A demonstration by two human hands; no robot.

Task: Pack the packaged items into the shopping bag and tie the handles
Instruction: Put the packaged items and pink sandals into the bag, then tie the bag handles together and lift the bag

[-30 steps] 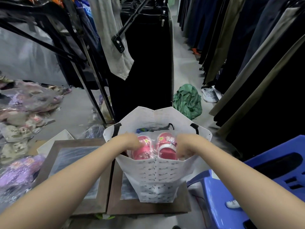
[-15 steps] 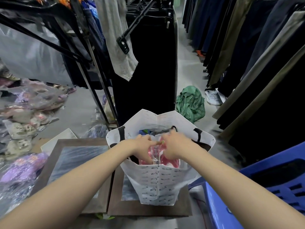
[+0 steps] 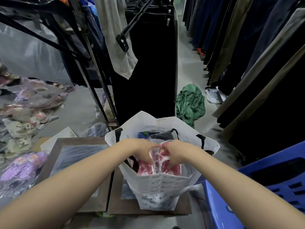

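Now deeper: pink shoes (image 3: 158,167) in bag (image 3: 158,187).

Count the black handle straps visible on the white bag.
3. One on the bag's left rim, one on the right rim, one inside under the left hand at. Others may be hidden.

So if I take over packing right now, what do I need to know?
Left hand and right hand: both inside the mouth of the white shopping bag, pressing down on the wrapped pink shoes.
The bag stands on the brown framed boards. Behind the shoes there is already a dark packaged item.
More wrapped items lie on the left, not packed.
Done: shoes nearly settled in the bag.
Left: let go, add any remaining packages, then tie the black handles, which hang loose.
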